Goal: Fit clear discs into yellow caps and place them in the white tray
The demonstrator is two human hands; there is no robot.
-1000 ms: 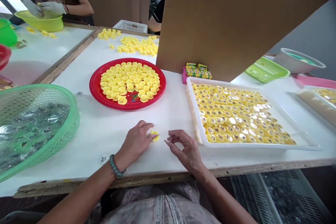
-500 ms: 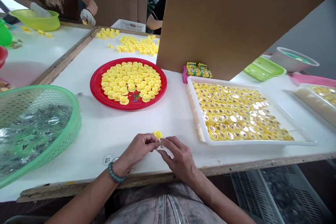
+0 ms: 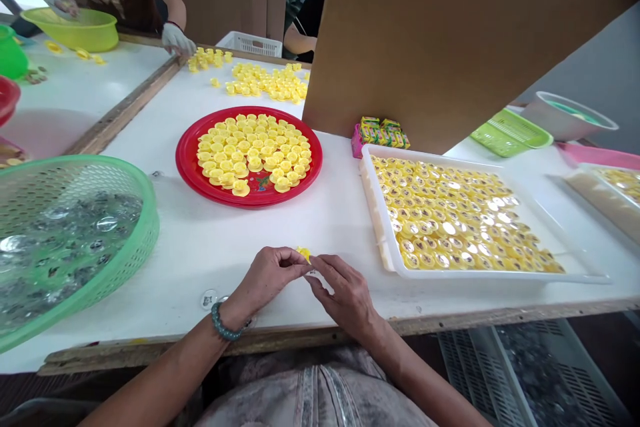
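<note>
Head view shows a small yellow piece (image 3: 303,253) pinched between the fingertips of both my hands, just above the white bench (image 3: 210,247) near its front edge. I have my left hand (image 3: 265,277) closed on the piece from the left, thumb and forefinger meeting on it, a beaded bracelet (image 3: 223,325) on that wrist. My right hand (image 3: 345,293) comes in from the right, its fingertips together and touching the same piece; whether something else sits between those fingertips I cannot tell.

Just beyond my hands a red plate (image 3: 187,163) holds many more yellow pieces laid flat. To my right, near the right hand, a white tray (image 3: 383,247) is packed with yellow pieces that have shiny tops. To my left stands a green basket (image 3: 125,260) filled with clear glinting pieces. Behind the tray a brown cardboard sheet (image 3: 450,40) leans upright, with small green and yellow packets (image 3: 383,132) at its foot. Farther back, loose yellow pieces (image 3: 265,82) lie scattered on the bench, and another person's gloved hand (image 3: 177,40) rests beside them.
</note>
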